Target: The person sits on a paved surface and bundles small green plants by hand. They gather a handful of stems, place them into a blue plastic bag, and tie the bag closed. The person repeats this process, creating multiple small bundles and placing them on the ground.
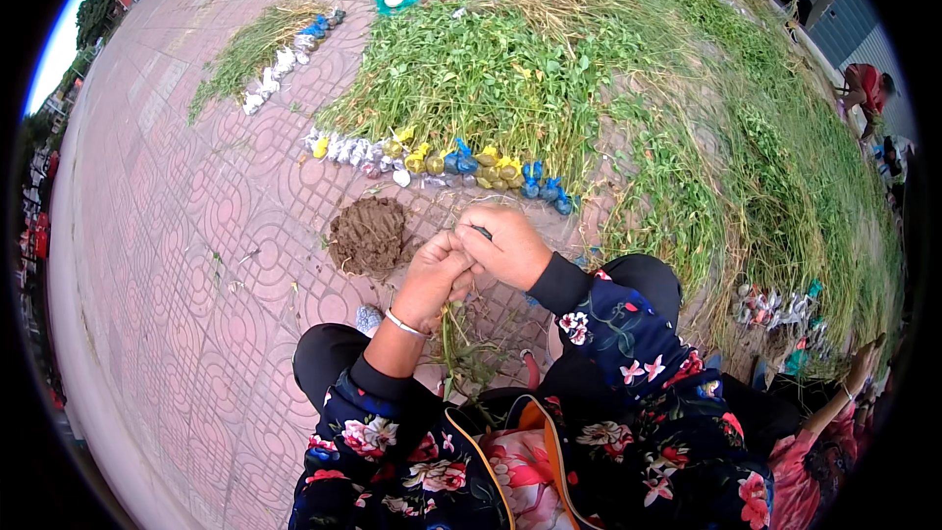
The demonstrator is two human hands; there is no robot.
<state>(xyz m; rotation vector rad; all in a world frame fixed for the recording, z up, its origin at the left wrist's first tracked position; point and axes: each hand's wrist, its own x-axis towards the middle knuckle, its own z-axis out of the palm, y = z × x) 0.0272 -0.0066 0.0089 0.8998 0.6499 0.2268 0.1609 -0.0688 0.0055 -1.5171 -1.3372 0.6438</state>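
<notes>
My left hand [432,280], with a pale bracelet at its wrist, and my right hand [505,245] meet in front of me, fingers closed and pressed against each other. Between the right thumb and fingers a small dark thing [482,233] shows; its kind is too hidden to tell. Green plant stems [451,344] hang just below the left hand, toward my lap; whether it grips them I cannot tell. Beside the hands, on the left, lies a heap of brown wet soil [368,238]. Beyond them stands a row of plants [471,79] with bagged root balls [456,162] in white, yellow and blue plastic.
A smaller bundle of bagged plants [260,44] lies farther left on the patterned paving [196,236]. Loose greenery [775,177] covers the right side, with more small bags [775,309] there. Other people sit along the right edge; one bare arm [854,378] reaches in at lower right.
</notes>
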